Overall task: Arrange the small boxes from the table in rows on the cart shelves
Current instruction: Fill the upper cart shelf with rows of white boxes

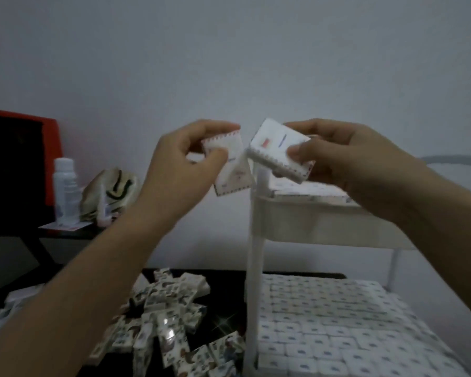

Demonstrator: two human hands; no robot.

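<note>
The left hand point(180, 164) is pinching what looks like two small boxes point(230, 172) between thumb and curled fingers, in the air just beside the white cart point(254, 240). The right hand point(346, 153) is gripping another box point(272, 148), tilted, above the upper shelf point(324, 224). Rows of boxes point(324, 322) are filling the lower shelf point(443, 349). A loose pile point(169, 322) is lying on the black table point(226, 314).

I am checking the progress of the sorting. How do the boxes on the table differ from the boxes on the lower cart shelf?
The boxes on the table lie in a loose heap, tilted many ways; the boxes on the lower cart shelf sit in tight, even rows. The table boxes show dark picture prints; the shelf boxes show white faces with a small blue mark. Both are small, pale boxes.
</note>
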